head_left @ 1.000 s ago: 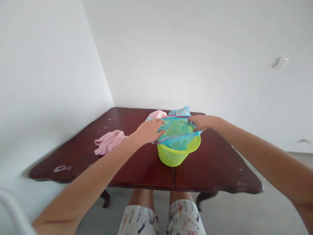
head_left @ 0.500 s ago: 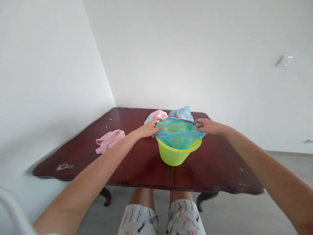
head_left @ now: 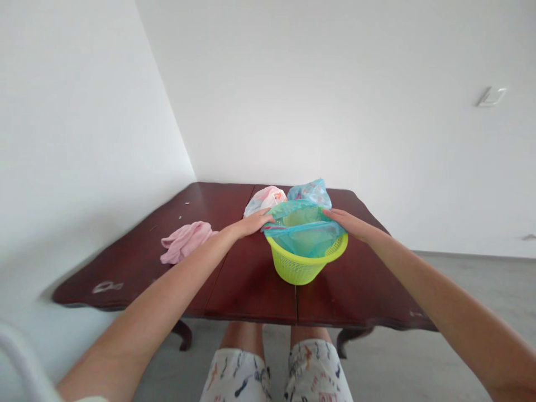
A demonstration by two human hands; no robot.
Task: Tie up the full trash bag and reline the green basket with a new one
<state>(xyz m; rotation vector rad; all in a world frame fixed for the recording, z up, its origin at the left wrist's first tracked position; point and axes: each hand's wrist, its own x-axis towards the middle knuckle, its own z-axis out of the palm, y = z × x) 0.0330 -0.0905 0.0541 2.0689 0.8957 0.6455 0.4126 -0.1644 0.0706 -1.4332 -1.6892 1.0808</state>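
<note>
A lime-green plastic basket with perforated walls stands on the table, near the middle. A translucent blue plastic bag lies spread over its mouth and sags into it, with a pink-lined edge. My left hand lies flat, its fingertips on the bag's left edge. My right hand rests on the bag's right side, fingers together, not visibly gripping. Behind the basket sit a crumpled pale blue printed plastic piece and a whitish-pink plastic bag. The basket's rim is mostly hidden under the bag.
A crumpled pink cloth lies left of my left forearm on the dark red wooden table, which has a centre seam. White walls rise behind it. My knees in printed shorts sit below the table's front edge.
The bag now lies smoother and lower across the basket's mouth. Both hands have flattened and settled on its edges, and my right hand has moved down and slightly outward.
</note>
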